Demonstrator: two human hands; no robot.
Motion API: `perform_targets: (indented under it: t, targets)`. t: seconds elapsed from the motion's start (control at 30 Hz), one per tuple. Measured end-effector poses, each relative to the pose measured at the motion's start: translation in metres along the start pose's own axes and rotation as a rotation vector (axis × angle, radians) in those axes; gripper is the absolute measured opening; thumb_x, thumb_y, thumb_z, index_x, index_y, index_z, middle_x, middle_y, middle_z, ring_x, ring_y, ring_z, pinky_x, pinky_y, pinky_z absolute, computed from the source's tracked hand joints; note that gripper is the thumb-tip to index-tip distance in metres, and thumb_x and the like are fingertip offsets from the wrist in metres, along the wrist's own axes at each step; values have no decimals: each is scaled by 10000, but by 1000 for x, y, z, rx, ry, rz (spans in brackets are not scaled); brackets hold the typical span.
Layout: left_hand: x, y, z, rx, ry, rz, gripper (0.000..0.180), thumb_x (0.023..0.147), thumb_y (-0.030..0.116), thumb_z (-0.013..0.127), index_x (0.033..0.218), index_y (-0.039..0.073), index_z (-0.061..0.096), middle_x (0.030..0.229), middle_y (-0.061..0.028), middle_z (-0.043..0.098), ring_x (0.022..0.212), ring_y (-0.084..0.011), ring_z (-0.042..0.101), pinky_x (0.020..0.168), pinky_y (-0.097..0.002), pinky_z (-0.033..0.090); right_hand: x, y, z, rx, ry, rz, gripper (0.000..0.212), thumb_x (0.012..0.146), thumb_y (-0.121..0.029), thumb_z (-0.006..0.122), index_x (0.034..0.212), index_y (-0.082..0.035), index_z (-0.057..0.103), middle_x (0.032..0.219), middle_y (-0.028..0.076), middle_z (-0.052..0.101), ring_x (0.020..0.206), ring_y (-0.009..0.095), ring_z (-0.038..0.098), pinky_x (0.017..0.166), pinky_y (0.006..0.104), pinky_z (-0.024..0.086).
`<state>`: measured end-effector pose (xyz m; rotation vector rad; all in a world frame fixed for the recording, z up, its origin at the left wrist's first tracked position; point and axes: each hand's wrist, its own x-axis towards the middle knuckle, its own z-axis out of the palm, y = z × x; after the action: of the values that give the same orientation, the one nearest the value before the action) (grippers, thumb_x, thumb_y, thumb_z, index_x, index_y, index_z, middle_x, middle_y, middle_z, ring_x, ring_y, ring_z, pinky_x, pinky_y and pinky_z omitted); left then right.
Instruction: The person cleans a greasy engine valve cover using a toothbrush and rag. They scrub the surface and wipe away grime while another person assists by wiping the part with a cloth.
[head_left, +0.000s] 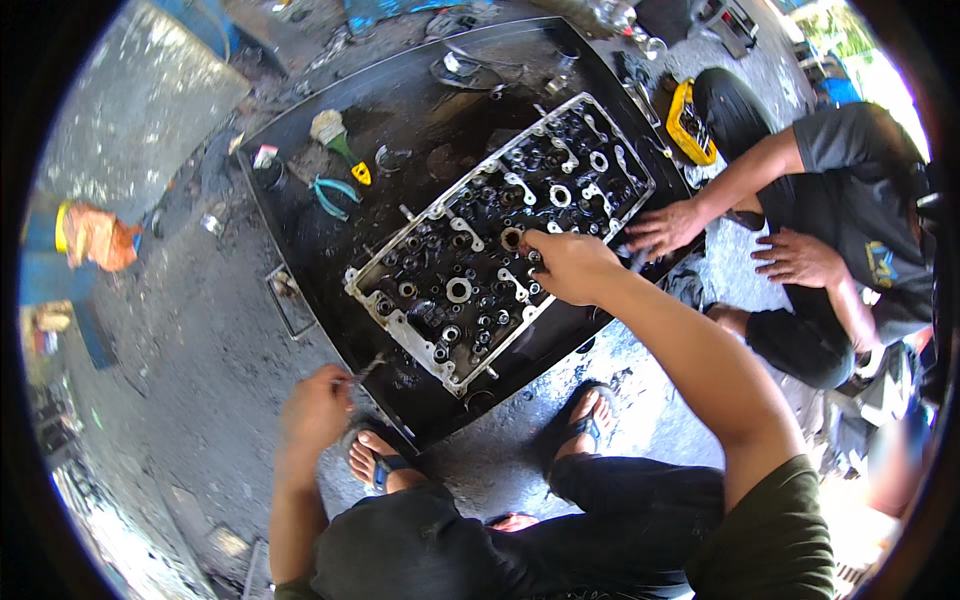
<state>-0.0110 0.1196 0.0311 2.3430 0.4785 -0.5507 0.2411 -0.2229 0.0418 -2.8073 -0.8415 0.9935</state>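
Cylinder head (500,240) lies flat in black tray (300,225) on the floor, centre. Right hand (570,265) fingers pinch a small part at its near-right edge. Left hand (315,405) grips a thin tool (368,368). Cast metal: heavy, rigid, oily-slick; lift by outer ends.

Right hand (565,265) outstretched — left hand (315,405) (fisted) low.

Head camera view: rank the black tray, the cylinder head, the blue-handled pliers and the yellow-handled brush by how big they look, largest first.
1. black tray
2. cylinder head, lying on the tray
3 and 4. yellow-handled brush and blue-handled pliers: they look nearly alike in length, too close to rank. Both lie on the tray's far left part.
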Motion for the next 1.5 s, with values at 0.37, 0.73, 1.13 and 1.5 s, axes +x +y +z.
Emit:
perform_targets:
  t: [0.37,0.73,1.13,1.5]
  targets:
    - [127,283,-24,499,189,714,182,972,227,684,998,67,766,954,-188,745,900,-412,734,801,-519,592,-3,85,59,279,735,280,1073,803,-592,846,1643,-146,351,1721,276,231,1609,484,177,1307,601,169]
    - [215,381,59,1127,-89,482,269,972,287,643,966,70,801,998,-219,775,974,-422,746,879,-526,597,2,88,59,525,628,231,1072,816,-611,802,1685,-220,313,1759,267,135,1638,485,45,1307,663,76]
    - [212,405,59,1179,-145,467,302,981,363,675,1046,100,807,1082,-201,783,1064,-407,738,944,-513,581,-98,114,95,616,686,426,1156,787,-522,860,1697,-157,246,1757,294,98,1635,491,74,1317,626,74]
    - [216,399,43,1167,-151,631,268,954,297,678,1038,78,809,1062,-221,775,1039,-406,743,939,-508,580,-186,125,194,712,768,847,1141,750,-419,896,1680,-173,282,1728,298,190,1604,521,169,1286,661,182]
